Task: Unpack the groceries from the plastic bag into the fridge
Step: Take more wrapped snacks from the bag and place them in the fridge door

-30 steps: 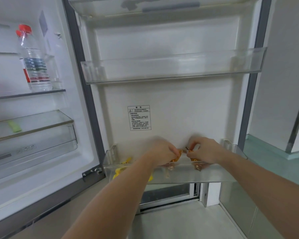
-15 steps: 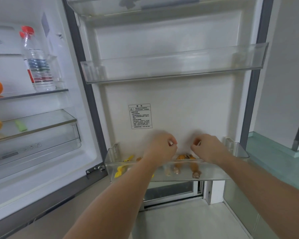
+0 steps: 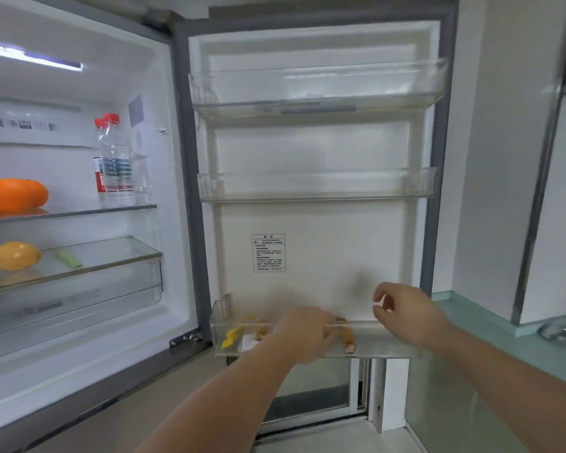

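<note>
Head view shows the open fridge at nine o'clock and its big open door at twelve o'clock. Three clear bins hang on the door. The top door bin and the middle door bin look like they hold nothing. The bottom door bin, at six o'clock on the door, holds the small groceries: a yellow packet at its left end, a pale packet next to it, and brown snack pieces near the middle. Inside the fridge, oranges and two water bottles with red caps sit on the upper glass shelf, and a yellow fruit with a small green thing sits on the shelf under it. The plastic bag is not in view, so I cannot tell how much is left in it. The left hand is low at the front wall of the bottom bin, fingers curled; I cannot tell if it is holding anything. The right hand is up above the bin's rim at three o'clock from the left hand, with finger and thumb bent close together and nothing seen between them. I think the step is setting the snacks down in the bin. To do it well, let them lie flat below the rim, keep them from leaning on the front wall, and lift both hands straight up so nothing gets knocked over.
</note>
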The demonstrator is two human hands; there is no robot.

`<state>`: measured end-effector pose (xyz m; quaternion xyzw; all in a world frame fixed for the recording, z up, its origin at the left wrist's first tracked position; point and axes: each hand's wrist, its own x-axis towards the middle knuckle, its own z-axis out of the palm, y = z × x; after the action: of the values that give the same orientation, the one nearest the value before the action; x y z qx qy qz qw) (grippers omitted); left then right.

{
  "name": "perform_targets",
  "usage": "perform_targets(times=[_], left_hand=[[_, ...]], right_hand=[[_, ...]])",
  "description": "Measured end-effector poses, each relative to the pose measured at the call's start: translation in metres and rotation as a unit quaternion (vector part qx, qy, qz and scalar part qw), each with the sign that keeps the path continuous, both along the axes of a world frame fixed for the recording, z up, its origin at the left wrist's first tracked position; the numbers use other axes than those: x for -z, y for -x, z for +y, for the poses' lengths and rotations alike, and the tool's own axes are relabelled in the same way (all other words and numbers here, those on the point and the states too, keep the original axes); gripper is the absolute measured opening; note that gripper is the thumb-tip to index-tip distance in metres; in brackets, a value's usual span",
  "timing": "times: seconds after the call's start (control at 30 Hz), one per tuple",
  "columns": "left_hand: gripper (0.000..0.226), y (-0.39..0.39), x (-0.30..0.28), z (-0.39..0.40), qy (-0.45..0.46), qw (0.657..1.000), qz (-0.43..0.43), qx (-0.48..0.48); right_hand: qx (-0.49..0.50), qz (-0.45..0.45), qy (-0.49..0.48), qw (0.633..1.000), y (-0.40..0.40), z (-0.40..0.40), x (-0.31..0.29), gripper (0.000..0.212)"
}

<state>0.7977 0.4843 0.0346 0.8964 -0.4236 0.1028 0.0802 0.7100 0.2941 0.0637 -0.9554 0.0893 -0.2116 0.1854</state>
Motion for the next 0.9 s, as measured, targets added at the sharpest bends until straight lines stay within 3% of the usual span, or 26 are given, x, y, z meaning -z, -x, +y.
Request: perform_targets(times=[0.3, 0.4, 0.57, 0.7, 0.9], left_hand=[[0.032, 0.039, 0.014, 0.04, 0.059, 0.997, -0.032, -0.036], [0.028, 0.066, 0.011, 0.045, 0.074, 0.997, -0.016, 0.007], [0.036, 0.128, 0.001, 0.035, 0.067, 0.994, -0.033, 0.08], [0.035, 0.15, -0.006, 0.059, 0.019, 0.993, -0.03, 0.117], [0.036, 0.188, -0.017, 0.098, -0.001, 1.0, 0.01, 0.019]], right_hand=[[0.081, -0.047, -0.006, 0.996, 0.089, 0.013, 0.002, 0.015], [0.116, -0.066, -0.009, 0.991, 0.11, 0.019, -0.002, 0.024], [0.132, -0.236, -0.047, 0.962, 0.138, 0.039, -0.014, 0.053], [0.111, -0.276, -0.125, 0.946, 0.142, 0.04, -0.022, 0.055], [0.043, -0.307, -0.271, 0.911, 0.14, 0.052, -0.027, 0.051]])
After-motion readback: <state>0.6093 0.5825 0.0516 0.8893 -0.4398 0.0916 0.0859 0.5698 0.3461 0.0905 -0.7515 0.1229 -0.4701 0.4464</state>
